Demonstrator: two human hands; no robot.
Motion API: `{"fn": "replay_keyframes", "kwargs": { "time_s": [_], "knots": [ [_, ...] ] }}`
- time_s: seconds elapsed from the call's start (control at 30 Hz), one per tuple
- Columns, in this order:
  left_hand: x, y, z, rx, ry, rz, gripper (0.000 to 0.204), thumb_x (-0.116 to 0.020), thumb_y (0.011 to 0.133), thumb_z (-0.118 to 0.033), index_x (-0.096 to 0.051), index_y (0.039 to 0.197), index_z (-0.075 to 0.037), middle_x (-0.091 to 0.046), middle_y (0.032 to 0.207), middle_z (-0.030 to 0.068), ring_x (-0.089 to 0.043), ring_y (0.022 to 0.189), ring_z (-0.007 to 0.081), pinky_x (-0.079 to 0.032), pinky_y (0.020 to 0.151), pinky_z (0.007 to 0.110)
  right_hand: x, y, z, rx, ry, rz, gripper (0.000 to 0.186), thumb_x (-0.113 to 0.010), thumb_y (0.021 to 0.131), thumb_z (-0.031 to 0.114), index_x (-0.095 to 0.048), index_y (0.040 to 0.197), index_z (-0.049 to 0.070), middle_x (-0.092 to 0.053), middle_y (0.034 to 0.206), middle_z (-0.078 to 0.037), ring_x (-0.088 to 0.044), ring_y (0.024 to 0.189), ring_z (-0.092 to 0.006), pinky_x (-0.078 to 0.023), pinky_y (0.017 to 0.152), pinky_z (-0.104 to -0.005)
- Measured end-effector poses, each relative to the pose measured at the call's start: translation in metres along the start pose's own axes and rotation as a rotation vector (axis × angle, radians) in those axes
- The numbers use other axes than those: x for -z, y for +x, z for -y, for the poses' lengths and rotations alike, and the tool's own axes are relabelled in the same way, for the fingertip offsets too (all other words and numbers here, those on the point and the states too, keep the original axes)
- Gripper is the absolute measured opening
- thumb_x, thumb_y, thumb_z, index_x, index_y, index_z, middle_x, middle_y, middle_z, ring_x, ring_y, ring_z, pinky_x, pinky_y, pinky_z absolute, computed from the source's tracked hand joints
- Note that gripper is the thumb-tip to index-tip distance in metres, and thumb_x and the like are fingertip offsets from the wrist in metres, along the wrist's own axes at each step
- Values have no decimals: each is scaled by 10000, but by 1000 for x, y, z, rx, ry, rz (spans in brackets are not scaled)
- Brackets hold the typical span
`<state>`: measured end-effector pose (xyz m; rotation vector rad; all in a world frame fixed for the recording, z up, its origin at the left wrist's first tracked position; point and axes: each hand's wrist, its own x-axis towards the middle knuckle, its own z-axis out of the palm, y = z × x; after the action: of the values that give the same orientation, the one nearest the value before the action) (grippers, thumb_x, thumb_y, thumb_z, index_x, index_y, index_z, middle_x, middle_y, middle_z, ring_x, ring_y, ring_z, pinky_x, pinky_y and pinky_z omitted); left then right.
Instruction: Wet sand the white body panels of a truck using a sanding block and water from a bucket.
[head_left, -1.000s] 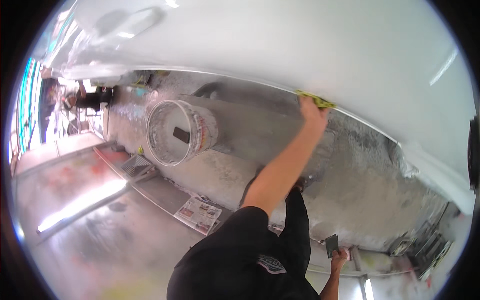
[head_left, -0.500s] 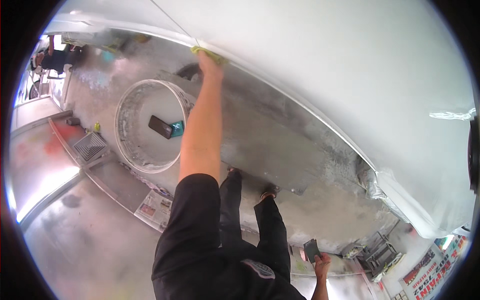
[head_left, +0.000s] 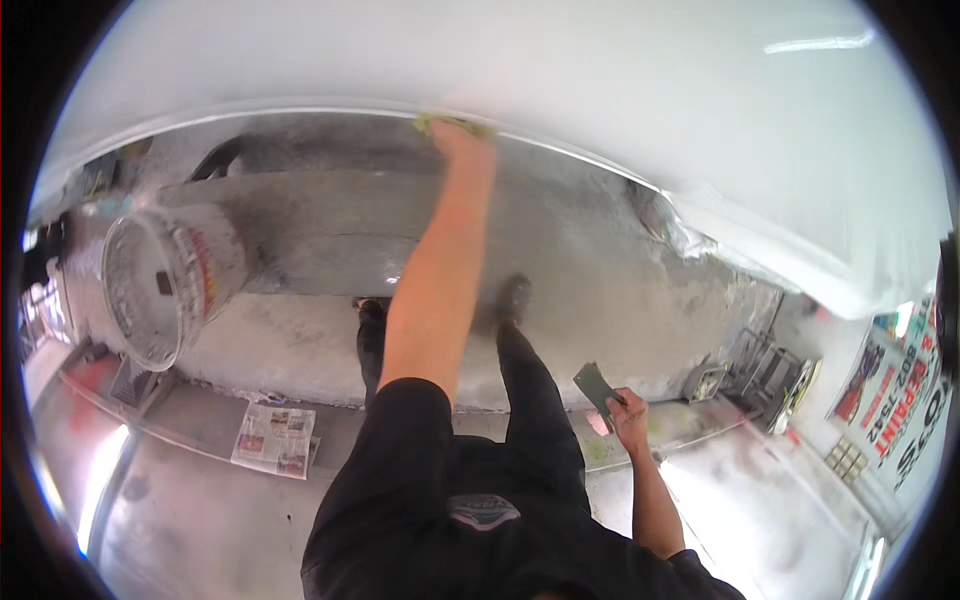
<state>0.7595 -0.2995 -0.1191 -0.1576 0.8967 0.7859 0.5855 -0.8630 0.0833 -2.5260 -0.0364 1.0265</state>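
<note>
A yellow-green cloth point(head_left: 450, 120) is held in the left hand point(head_left: 466, 143), at the far middle, against the edge of a big white panel point(head_left: 500, 60). A dark flat pad point(head_left: 594, 384) is pinched by the right hand point(head_left: 630, 415), near and to the right. A white bucket point(head_left: 218, 250) is seen at the left, and a newspaper point(head_left: 272, 440) is laid out near it.

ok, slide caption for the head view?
Left hand holds yellow cloth at edge of white panel; right hand holds dark pad.
</note>
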Motion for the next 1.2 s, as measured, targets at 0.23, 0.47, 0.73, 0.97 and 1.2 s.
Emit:
{"fn": "replay_keyframes", "kwargs": {
  "time_s": [0.23, 0.47, 0.73, 0.97, 1.2],
  "knots": [
    [30, -79, 322, 325, -127, 56, 539, -374, 1125, -474, -542, 1517, -146, -613, 1474, 81, -634, 1313, 330, -552, 1084, 602, 96, -13, -142, 5, -20, -173, 153, -704, 924, 79, -723, 992, -56, -711, 800, -123, -654, 717, -202, -526, 692, -369],
    [81, -105, 381, 576, 201, 233, 388, -440, 1115, -239, -526, 1454, -70, -641, 1403, 163, -677, 1250, 400, -604, 989, 656, 100, -27, -259, -121, -58, -191, 162, -711, 905, 89, -721, 961, -63, -693, 785, -122, -630, 721, -196, -507, 684, -376],
    [110, -182, 101, 365, 415, 249, 356, -503, 1040, -74, -579, 1388, -83, -683, 1280, 110, -720, 1145, 282, -629, 935, 490, 71, 1, -176, 60, 159, -70, 175, -702, 901, 95, -709, 986, -58, -695, 815, -118, -631, 738, -193, -517, 689, -375],
    [88, -275, -289, -301, 628, 190, 407, -531, 989, -2, -645, 1379, -33, -733, 1245, 59, -714, 1125, 187, -586, 974, 361, 17, -3, 58, 399, -69, -2, 160, -699, 910, 98, -689, 979, -46, -681, 800, -115, -644, 734, -204, -522, 694, -374],
    [75, -311, -615, -894, 943, -48, 503, -591, 976, -93, -612, 1472, -13, -710, 1237, 85, -667, 1084, 151, -554, 966, 343, -82, -39, 245, 622, -170, 31, 196, -721, 912, 124, -686, 1015, -39, -681, 814, -158, -652, 750, -274, -518, 723, -408]
  ]
}}
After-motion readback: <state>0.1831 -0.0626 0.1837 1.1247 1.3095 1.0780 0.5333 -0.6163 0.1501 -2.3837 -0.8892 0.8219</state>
